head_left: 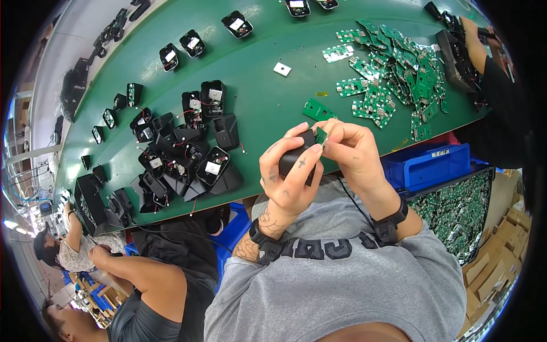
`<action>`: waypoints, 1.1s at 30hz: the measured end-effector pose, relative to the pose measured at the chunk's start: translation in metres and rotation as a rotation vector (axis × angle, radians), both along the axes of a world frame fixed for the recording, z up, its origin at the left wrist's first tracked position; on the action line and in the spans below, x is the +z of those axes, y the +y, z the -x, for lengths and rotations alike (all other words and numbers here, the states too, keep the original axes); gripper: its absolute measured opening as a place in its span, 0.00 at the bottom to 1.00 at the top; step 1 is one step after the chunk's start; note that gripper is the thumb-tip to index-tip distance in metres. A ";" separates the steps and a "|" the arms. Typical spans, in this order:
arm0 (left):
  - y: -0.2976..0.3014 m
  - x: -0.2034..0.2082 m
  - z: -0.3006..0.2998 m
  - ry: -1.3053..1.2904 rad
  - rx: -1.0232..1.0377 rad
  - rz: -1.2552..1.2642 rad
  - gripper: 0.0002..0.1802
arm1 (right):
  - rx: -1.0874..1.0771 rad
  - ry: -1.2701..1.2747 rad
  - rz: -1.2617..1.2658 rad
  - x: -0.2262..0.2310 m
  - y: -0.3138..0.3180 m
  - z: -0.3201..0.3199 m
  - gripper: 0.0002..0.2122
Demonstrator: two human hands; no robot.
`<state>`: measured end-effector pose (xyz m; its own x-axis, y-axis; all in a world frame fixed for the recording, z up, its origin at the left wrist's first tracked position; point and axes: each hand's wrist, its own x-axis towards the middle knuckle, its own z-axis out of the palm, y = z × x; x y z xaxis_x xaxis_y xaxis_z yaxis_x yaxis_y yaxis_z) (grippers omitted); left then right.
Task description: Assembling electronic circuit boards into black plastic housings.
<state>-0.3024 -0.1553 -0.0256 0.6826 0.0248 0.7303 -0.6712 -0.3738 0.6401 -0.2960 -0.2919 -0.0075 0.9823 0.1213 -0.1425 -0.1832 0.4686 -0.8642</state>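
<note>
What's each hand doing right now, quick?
Left hand: closed around a black plastic housing.
Right hand: pinching a small green circuit board at the housing's top.

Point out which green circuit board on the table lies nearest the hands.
The lone green circuit board lying apart on the green table, just beyond the right hand; the others sit heaped farther right.

black housing (296, 159) mostly hidden by hands (319, 159), green board (321, 135) half covered

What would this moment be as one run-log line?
left hand: grips black housing | right hand: pinches green circuit board at housing | table: board pile
</note>
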 end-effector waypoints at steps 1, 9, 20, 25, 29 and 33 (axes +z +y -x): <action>0.002 0.000 0.001 -0.016 -0.002 -0.013 0.24 | 0.020 0.000 -0.012 0.000 0.000 0.000 0.07; -0.001 0.005 -0.002 0.080 -0.072 0.107 0.16 | 0.037 -0.039 0.095 0.003 -0.008 0.000 0.03; -0.005 0.005 -0.002 0.021 -0.013 0.099 0.20 | -0.002 -0.052 0.048 0.001 -0.003 0.002 0.06; -0.006 0.005 -0.002 0.020 0.004 0.113 0.21 | -0.013 -0.069 0.006 -0.002 0.000 0.003 0.06; -0.006 0.003 -0.001 0.016 0.013 0.107 0.21 | -0.020 -0.037 -0.048 -0.001 0.002 0.005 0.06; -0.005 0.004 0.000 0.013 -0.006 0.064 0.21 | -0.031 -0.077 -0.042 -0.007 0.000 0.007 0.06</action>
